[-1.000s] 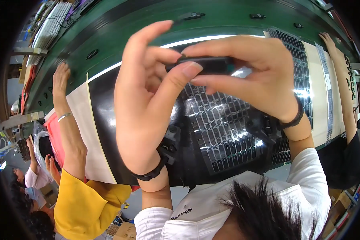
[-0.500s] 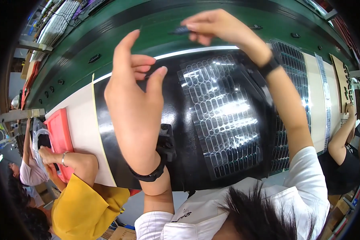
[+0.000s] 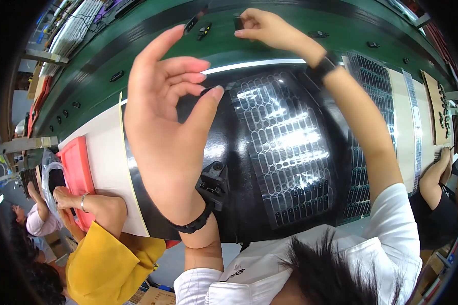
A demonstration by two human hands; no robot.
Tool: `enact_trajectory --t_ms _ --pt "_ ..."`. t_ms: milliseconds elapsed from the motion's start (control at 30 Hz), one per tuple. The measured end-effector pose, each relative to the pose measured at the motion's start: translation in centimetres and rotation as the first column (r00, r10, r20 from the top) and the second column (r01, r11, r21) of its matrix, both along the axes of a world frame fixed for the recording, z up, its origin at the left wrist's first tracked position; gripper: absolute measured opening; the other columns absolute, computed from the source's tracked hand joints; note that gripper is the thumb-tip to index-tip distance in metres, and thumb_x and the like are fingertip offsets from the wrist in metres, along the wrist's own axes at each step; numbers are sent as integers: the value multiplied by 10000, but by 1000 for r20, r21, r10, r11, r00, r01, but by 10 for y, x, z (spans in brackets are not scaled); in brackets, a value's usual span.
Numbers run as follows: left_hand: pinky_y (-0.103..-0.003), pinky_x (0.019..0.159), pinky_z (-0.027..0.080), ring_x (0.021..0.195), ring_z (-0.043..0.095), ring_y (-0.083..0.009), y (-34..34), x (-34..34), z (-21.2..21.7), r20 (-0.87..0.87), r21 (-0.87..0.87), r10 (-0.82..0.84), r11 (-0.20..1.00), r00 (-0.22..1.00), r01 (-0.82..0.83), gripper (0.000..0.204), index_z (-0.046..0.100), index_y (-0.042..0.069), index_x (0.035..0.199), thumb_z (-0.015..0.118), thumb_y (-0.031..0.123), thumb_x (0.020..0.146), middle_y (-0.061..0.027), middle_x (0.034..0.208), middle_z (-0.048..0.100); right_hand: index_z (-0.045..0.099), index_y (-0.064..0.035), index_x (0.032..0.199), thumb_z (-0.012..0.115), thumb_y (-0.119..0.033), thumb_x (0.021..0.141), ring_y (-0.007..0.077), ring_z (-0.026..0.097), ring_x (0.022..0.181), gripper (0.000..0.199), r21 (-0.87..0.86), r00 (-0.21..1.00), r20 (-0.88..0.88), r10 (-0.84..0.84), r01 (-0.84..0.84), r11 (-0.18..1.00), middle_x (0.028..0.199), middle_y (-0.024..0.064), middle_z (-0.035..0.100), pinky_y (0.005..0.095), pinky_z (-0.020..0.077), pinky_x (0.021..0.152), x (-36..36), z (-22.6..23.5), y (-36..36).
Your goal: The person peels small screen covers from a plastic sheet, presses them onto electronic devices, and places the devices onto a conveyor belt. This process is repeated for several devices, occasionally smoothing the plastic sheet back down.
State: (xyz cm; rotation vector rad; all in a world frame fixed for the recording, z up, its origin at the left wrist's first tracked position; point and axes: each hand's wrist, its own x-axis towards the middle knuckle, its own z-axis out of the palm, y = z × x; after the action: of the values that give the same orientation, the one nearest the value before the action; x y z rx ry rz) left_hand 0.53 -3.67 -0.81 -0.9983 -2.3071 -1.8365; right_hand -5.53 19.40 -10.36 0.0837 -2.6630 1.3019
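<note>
My left hand (image 3: 163, 109) is raised over the black mat, thumb and fingers bent. A small black strip (image 3: 191, 24) shows at its index fingertip, and a small dark oval piece (image 3: 207, 91) is at the thumb tip, partly hidden. Over the green belt, my right hand (image 3: 259, 26) pinches a small black part (image 3: 238, 23), mostly covered by the fingers. Between the hands, a black device with yellow spots (image 3: 204, 31) lies on the belt. A clear sheet with rows of oval cut-outs (image 3: 285, 137) lies on the mat; dark ovals fill its near rows.
A black fixture (image 3: 213, 185) stands beside my left wrist. Several small black parts, one of them a dark part (image 3: 117, 76), lie along the green belt (image 3: 152, 66). More sheets (image 3: 371, 96) are at right. A red tray (image 3: 76, 162) and a co-worker's yellow sleeve (image 3: 104, 259) are at left.
My left hand has turned slightly, and the black strip at its index fingertip shows more fully. A device now shows on the belt between my hands. Parts on the belt have shifted slightly left.
</note>
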Motion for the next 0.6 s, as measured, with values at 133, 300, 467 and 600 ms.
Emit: enact_trajectory --t_ms 133,300,467,600 --pt "-218 704 435 756 509 -112 6 7 7 154 230 -125 969 980 87 591 370 -40 1157 581 -151 616 -94 876 517 499 3 920 635 -136 714 182 558 744 283 -539 992 66 108 -55 841 837 107 545 278 460 645 68 51 -41" --pt "-232 709 438 737 513 -118 15 14 11 221 273 -99 961 970 36 622 327 -37 1177 577 -153 620 -84 846 504 550 58 944 593 78 668 155 596 750 279 -341 954 -300 25 -132 931 852 104 594 222 500 676 107 59 -56" --pt "-244 720 436 725 514 -122 16 13 7 234 315 -146 947 961 67 645 296 -34 1192 572 -156 622 -74 818 490 578 55 908 625 91 627 153 597 747 287 -289 943 -327 53 -154 945 854 119 597 234 509 646 129 74 -63" --pt "-253 730 433 717 514 -126 10 12 5 239 346 -208 931 948 117 659 276 -30 1200 569 -158 625 -64 796 480 583 52 906 648 82 605 159 602 732 309 -218 921 -382 70 -163 962 844 122 600 242 513 626 132 79 -66"
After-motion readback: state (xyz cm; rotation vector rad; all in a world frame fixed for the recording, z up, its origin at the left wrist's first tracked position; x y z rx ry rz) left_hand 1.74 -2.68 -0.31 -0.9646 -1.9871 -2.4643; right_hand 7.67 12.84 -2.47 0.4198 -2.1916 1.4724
